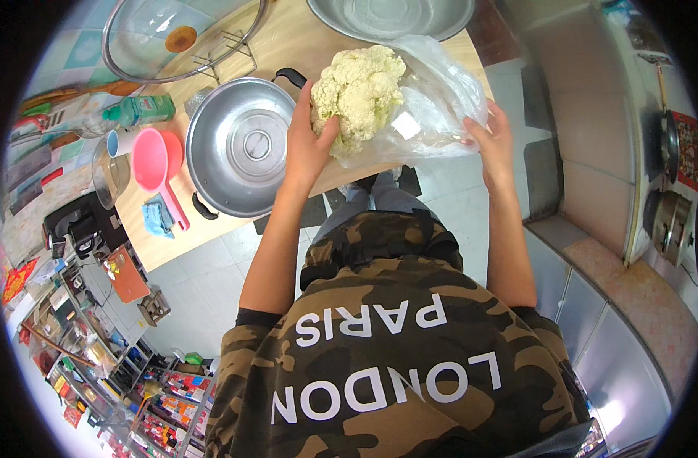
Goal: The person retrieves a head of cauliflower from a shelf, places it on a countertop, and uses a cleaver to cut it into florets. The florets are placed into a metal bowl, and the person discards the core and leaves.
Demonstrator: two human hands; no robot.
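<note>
A large pale cauliflower (358, 90) is in front of me above the wooden table, partly out of a clear plastic bag (433, 91). My left hand (309, 141) is closed round the cauliflower's left side, thumb across its near face. At the bag's right end, my right hand (492, 137) pinches the plastic between thumb and fingers. A white label (405, 125) shows on the bag. Just left of my left hand stands a grey metal pot (211, 164) with black handles; only a steamer-like ring pattern shows on its bottom.
A wide metal basin (318, 9) sits at the table's far edge. A glass lid (108, 46) leans in a wire rack at the far left. Left of the pot are a pink ladle (168, 153), a green bottle (146, 110), a blue cup (118, 143) and a blue cloth (157, 217).
</note>
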